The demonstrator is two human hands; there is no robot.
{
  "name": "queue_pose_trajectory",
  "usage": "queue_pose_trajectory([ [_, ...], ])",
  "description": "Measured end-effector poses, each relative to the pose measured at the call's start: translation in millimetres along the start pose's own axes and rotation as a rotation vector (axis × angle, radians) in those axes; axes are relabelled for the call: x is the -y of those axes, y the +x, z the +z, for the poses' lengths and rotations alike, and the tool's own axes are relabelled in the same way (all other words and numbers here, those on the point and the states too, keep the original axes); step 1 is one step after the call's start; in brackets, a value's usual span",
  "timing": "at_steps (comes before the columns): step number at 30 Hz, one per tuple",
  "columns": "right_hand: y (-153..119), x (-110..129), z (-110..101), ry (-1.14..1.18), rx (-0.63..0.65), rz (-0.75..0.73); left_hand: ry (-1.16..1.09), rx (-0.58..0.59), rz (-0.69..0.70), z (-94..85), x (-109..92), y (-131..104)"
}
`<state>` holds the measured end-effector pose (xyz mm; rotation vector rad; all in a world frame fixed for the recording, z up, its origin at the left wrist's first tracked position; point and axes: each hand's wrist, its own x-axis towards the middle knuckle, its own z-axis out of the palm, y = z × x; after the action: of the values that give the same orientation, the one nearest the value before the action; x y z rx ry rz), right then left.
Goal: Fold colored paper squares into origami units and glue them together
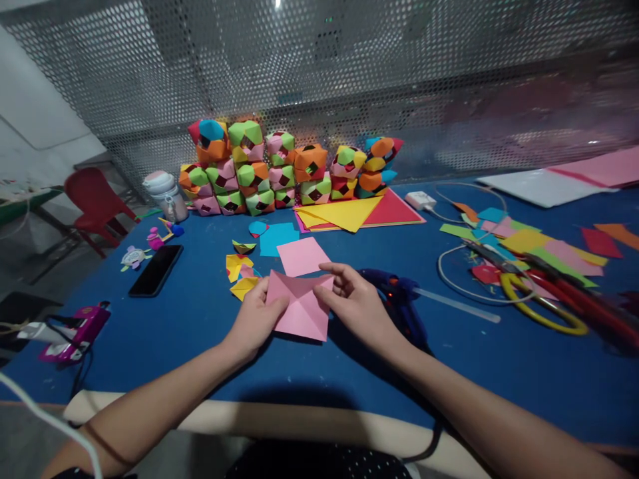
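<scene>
A square of pink paper (302, 319) with diagonal creases is held just above the blue table. My left hand (257, 316) is closed on its left edge, thumb on top. At the upper right edge, my right hand (357, 303) pinches the paper between thumb and fingers, with the index finger stretched out. Just beyond it lies another flat pink square (303, 256), and a blue paper square (278, 238) is behind that. Small folded yellow pieces (238, 267) lie left of the held sheet. A dark blue glue gun (399, 293) with a clear glue stick rests beside my right hand.
Folded paper balls (253, 176) are stacked along the metal mesh at the back. Yellow and red sheets (359, 211) lie before them. Scissors with yellow handles (542, 313), a white cable and paper scraps (549, 249) cover the right. A phone (156, 271) and bottle (164, 194) stand left.
</scene>
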<state>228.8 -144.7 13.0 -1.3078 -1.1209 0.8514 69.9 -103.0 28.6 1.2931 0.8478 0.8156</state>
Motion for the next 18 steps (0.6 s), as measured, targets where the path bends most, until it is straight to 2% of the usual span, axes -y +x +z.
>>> queue_pose_trajectory([
  [11, -7, 4, 2, -0.146, -0.075, -0.179, 0.203, 0.008, 0.048, -0.2, 2, -1],
  [18, -10, 2, 1, -0.136, -0.015, -0.237, 0.373, 0.125, 0.109, -0.9, -3, -6],
])
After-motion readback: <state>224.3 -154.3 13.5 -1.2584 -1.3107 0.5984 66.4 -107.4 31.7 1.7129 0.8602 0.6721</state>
